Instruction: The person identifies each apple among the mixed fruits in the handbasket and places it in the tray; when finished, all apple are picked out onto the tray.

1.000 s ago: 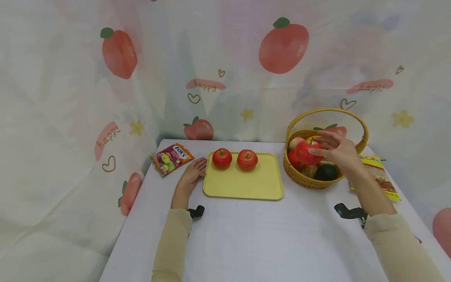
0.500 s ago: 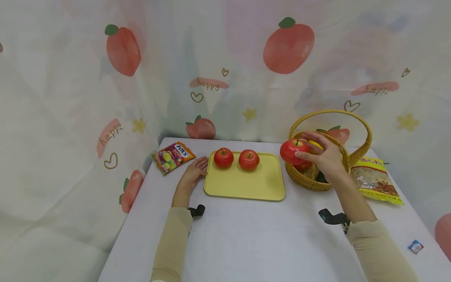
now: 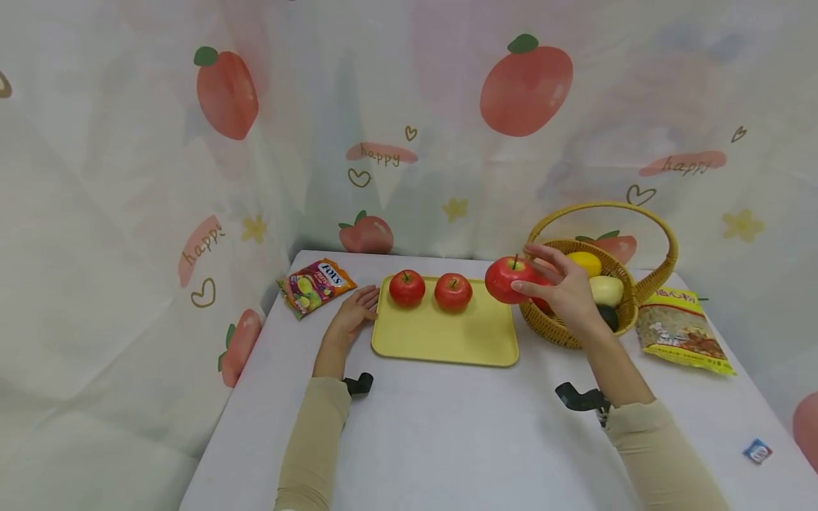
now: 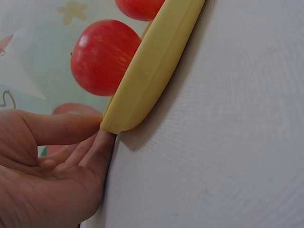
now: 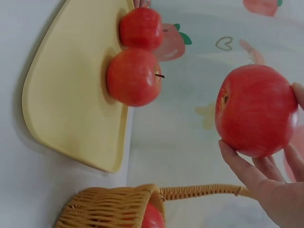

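Pinched apple in fingers of right hand near right edge of tray, apparently for security; rested left hand, straight-fingered, against left edge, seemingly for steadying.

The head view looks forward and down at the table; both close, tilted wrist views share the tray.

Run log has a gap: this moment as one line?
right hand: holds apple aloft | left hand: touches tray edge | tray: two apples | basket: fruit

beige sleeves adjoin bent black wrist pieces.
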`<state>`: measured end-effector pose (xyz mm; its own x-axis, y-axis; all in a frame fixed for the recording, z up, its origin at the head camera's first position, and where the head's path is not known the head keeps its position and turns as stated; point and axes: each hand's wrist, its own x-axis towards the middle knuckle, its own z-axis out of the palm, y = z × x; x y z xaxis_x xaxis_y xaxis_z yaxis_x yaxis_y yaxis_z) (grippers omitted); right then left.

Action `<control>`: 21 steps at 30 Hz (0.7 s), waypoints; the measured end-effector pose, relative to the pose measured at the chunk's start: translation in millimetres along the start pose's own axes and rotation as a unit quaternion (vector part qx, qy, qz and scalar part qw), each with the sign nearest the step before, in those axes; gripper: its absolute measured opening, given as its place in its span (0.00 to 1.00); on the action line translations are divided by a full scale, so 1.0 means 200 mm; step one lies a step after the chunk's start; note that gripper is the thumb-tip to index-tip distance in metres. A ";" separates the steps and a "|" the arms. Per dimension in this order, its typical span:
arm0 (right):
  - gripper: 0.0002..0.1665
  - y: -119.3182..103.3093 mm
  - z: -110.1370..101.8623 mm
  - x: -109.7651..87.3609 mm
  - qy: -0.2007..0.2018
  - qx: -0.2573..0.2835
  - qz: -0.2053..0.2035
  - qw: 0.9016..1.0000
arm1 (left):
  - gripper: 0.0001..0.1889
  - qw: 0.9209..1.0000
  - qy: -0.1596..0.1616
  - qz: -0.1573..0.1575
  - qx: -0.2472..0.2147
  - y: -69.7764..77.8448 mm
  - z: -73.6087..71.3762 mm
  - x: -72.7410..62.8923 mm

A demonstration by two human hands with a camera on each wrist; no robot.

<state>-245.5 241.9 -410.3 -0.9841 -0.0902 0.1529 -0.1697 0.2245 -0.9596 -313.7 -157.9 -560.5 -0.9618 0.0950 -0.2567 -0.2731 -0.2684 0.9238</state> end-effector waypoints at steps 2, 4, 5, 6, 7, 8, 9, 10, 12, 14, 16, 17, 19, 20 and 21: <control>0.43 0.00 0.02 0.00 -0.001 0.009 0.000 1.000 | 0.43 1.000 0.000 0.000 0.000 0.00 0.00 0.00; 0.42 0.01 0.04 0.00 -0.004 0.019 -0.005 1.000 | 0.43 1.000 -0.001 0.000 0.002 0.00 0.00 0.00; 0.42 0.02 0.05 0.00 -0.005 0.023 -0.010 1.000 | 0.43 1.000 0.000 0.000 0.001 0.00 0.00 0.00; 0.41 0.03 0.05 0.01 -0.006 0.025 -0.015 1.000 | 0.43 1.000 0.000 0.000 0.001 0.00 0.00 0.00; 0.41 0.03 0.06 0.01 -0.007 0.026 -0.019 0.999 | 0.43 1.000 0.002 0.000 0.002 0.00 0.00 0.00; 0.41 0.04 0.07 0.01 -0.008 0.025 -0.023 0.999 | 0.43 1.000 0.004 -0.001 0.001 0.00 0.00 0.00; 0.41 0.04 0.08 0.01 -0.009 0.024 -0.025 0.999 | 0.43 1.000 0.004 -0.002 0.001 -0.01 0.00 0.00; 0.41 0.05 0.09 0.01 -0.009 0.023 -0.026 0.999 | 0.43 1.000 0.005 -0.002 0.000 -0.01 0.00 0.00; 0.41 0.05 0.11 0.01 -0.013 0.026 -0.024 0.999 | 0.43 1.000 0.006 -0.003 -0.001 -0.01 0.00 0.01; 0.41 0.05 0.14 0.01 -0.017 0.030 -0.023 0.999 | 0.44 1.000 0.006 -0.003 -0.001 -0.01 0.00 0.01; 0.41 0.05 0.16 0.01 -0.023 0.035 -0.024 0.999 | 0.44 1.000 0.006 -0.001 0.001 -0.01 0.00 0.01; 0.41 0.05 0.17 0.01 -0.026 0.038 -0.025 0.999 | 0.44 1.000 0.005 -0.001 0.002 -0.01 0.00 0.01; 0.41 0.05 0.20 0.02 -0.031 0.042 -0.027 0.998 | 0.44 1.000 0.004 0.000 0.002 -0.01 -0.01 0.01; 0.41 0.05 0.21 0.02 -0.034 0.044 -0.027 0.998 | 0.43 1.000 0.004 0.001 0.002 -0.01 -0.01 0.01; 0.42 0.05 0.22 0.03 -0.039 0.048 -0.027 0.998 | 0.43 1.000 0.002 0.002 0.001 -0.01 -0.01 0.01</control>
<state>-249.8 200.5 -429.7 -0.9659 -0.1750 0.1908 -0.2137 0.1229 -0.9691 -315.4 -158.3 -562.9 -0.9629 0.0897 -0.2547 -0.2696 -0.2660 0.9255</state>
